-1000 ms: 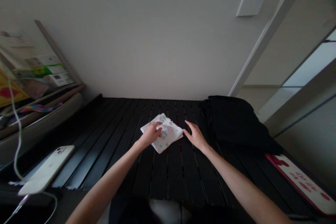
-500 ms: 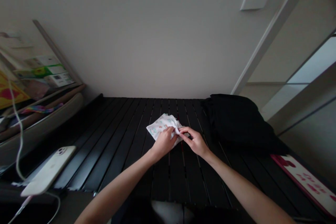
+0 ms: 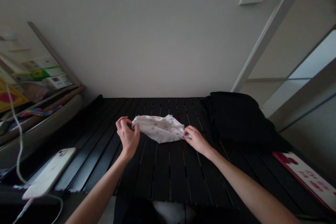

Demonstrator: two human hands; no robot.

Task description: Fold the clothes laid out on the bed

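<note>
The white printed cloth spans the gap between the two hands, over the middle of the black slatted tabletop: the left hand's grip pinches its left end between thumb and fingers, and the right hand's grip is closed on its right corner. At far left, a padded-rimmed holder has a multicoloured strip at its edge, with a white box and a yellow-and-red packet either inside it or just behind, which I cannot tell.
</note>
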